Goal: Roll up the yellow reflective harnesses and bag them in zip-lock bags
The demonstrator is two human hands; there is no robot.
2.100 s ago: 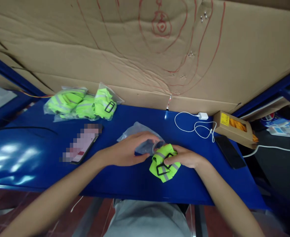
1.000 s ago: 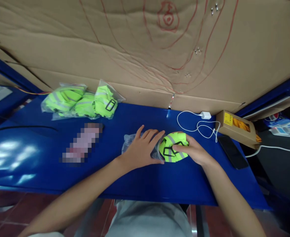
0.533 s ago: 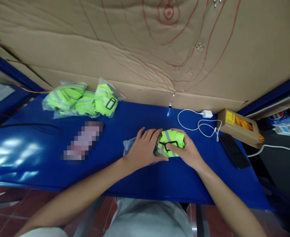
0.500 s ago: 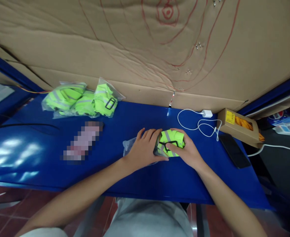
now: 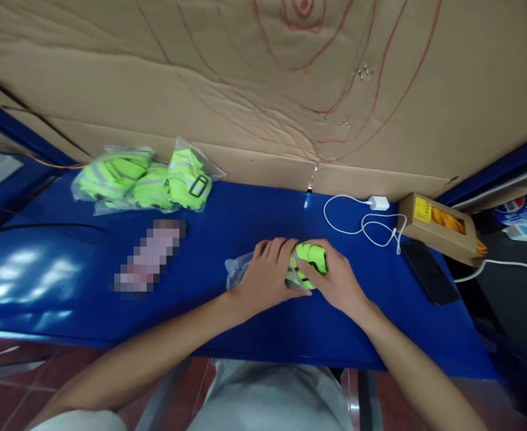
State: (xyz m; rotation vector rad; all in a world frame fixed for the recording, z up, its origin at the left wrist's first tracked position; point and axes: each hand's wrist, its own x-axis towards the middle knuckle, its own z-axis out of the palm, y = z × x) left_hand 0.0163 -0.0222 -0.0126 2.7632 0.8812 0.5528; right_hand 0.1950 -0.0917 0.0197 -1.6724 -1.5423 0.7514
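A folded neon-green reflective strap bundle (image 5: pixel 311 254) lies between both hands at the mouth of a clear plastic bag (image 5: pixel 237 274) on the blue table (image 5: pixel 227 221). My left hand (image 5: pixel 267 275) rests on the bag with fingers curled over its opening, holding it. My right hand (image 5: pixel 335 280) is closed around the bundle and presses it against the bag; only a small part of the green shows between the hands.
Several bagged green bundles (image 5: pixel 142 179) lie at the back left. A blurred phone (image 5: pixel 149 257) is left of the hands. A white charger and cable (image 5: pixel 371 218), a cardboard box (image 5: pixel 438 227) and a black phone (image 5: pixel 429 272) are on the right. A cardboard wall (image 5: pixel 263 90) stands behind.
The right hand has pushed the green bundle leftward, deeper into the bag that the left hand holds. Less of the green shows now and the two hands have closed together.
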